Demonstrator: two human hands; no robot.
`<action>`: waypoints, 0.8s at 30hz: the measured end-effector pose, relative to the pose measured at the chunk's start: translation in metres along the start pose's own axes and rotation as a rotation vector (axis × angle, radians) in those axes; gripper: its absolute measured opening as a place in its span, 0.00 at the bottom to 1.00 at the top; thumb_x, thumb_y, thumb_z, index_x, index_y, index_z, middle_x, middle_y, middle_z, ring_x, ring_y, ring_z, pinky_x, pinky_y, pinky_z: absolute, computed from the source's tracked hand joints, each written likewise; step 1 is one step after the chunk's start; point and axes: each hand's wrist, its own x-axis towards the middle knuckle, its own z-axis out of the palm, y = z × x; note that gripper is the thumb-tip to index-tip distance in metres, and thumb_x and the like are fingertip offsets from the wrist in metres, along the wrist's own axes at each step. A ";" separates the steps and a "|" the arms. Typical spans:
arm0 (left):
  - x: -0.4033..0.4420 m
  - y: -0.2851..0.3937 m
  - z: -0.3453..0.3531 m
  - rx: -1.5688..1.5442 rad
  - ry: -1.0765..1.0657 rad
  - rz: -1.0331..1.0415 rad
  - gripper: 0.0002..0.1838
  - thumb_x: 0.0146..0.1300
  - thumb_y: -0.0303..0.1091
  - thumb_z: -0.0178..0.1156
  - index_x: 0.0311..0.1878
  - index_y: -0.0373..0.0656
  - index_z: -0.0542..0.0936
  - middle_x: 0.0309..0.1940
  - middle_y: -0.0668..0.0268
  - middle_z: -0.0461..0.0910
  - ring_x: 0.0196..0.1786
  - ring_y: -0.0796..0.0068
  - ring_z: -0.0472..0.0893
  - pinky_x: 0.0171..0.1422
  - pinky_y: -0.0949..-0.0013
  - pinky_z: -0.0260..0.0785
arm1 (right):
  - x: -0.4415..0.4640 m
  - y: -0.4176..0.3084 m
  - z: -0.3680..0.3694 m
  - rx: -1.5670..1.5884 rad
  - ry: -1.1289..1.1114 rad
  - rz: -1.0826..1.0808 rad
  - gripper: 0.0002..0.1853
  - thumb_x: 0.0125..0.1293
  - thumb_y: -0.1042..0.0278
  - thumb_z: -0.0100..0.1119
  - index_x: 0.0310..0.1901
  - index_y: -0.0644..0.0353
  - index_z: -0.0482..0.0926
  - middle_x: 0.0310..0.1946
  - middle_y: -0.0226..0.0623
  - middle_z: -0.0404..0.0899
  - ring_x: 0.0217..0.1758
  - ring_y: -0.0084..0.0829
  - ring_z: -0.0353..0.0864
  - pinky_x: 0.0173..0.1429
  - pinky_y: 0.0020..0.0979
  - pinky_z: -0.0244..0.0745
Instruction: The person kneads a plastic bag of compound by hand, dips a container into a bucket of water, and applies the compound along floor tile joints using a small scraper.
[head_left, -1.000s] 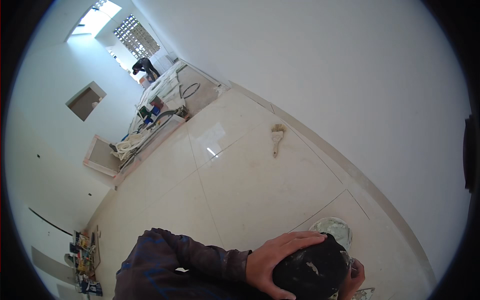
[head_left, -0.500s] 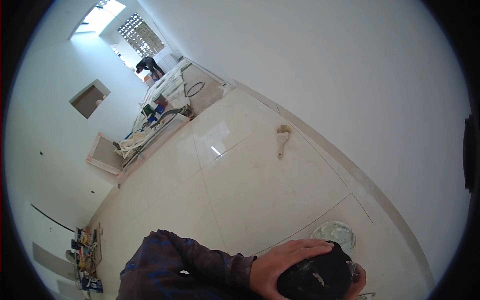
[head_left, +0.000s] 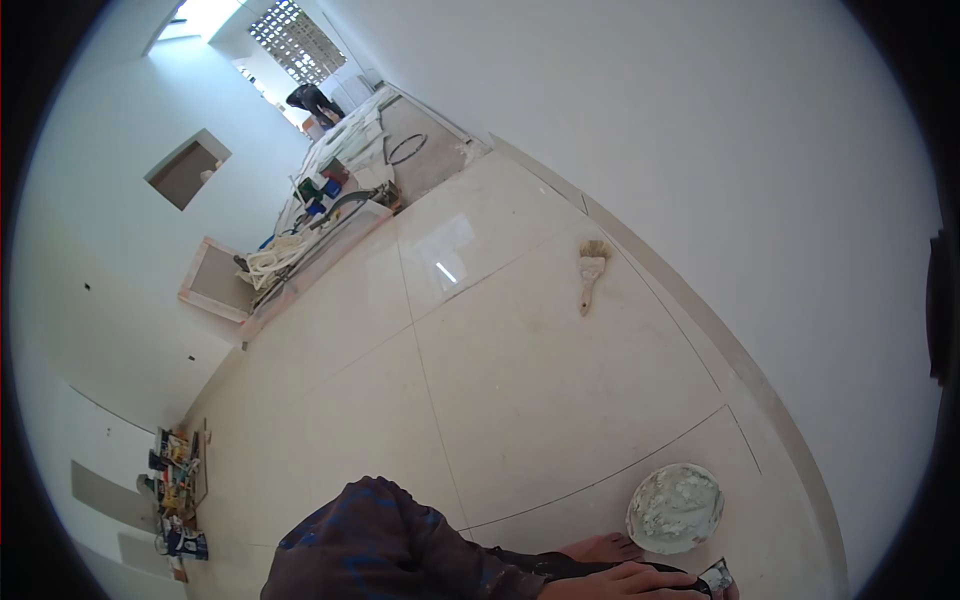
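My left hand (head_left: 635, 582) lies over what looks like my black-clad knee (head_left: 540, 565), its fingers stretched out along the dark cloth. At the bottom edge, a putty-smeared metal blade (head_left: 717, 576), like a putty knife's, shows beside fingertips of my right hand (head_left: 733, 592). Most of that hand and the handle are out of view. Just beyond them stands a round white tub (head_left: 675, 508) filled with pale, lumpy putty. One bare foot (head_left: 605, 549) shows to the left of the tub. Farther ahead, a wide paint brush (head_left: 590, 275) rests on the tiles, bristles pointing away.
A white wall with a beige skirting (head_left: 690, 305) runs along the right. Ropes, hoses and small buckets (head_left: 320, 190) lie at the upper left. Tools and supplies (head_left: 180, 490) are piled against the left wall. Another person (head_left: 315, 103) bends over at the far end.
My view has shifted, and my knee and left hand now sit lower in the frame. More of the putty tub, the foot and the blade have come into sight.
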 end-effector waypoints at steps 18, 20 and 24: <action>0.003 0.001 0.030 -0.392 -0.076 -0.160 0.32 0.65 0.42 0.64 0.68 0.39 0.68 0.58 0.56 0.73 0.59 0.61 0.74 0.63 0.57 0.69 | 0.089 -0.129 0.074 0.459 -0.335 -0.188 0.15 0.73 0.70 0.58 0.57 0.67 0.79 0.50 0.37 0.81 0.52 0.30 0.80 0.55 0.32 0.78; 0.000 0.010 0.032 -0.286 0.003 -0.082 0.31 0.69 0.37 0.61 0.72 0.38 0.67 0.51 0.56 0.76 0.49 0.61 0.75 0.53 0.59 0.71 | 0.093 -0.117 0.060 0.561 -0.368 -0.152 0.15 0.74 0.69 0.58 0.58 0.66 0.79 0.50 0.36 0.81 0.52 0.30 0.80 0.56 0.32 0.78; -0.011 0.056 0.013 -0.368 0.252 0.360 0.25 0.71 0.39 0.60 0.68 0.44 0.71 0.48 0.58 0.77 0.48 0.64 0.76 0.51 0.56 0.72 | 0.061 -0.030 0.027 0.696 -0.370 -0.093 0.16 0.70 0.73 0.59 0.59 0.64 0.78 0.49 0.40 0.83 0.51 0.34 0.83 0.56 0.35 0.79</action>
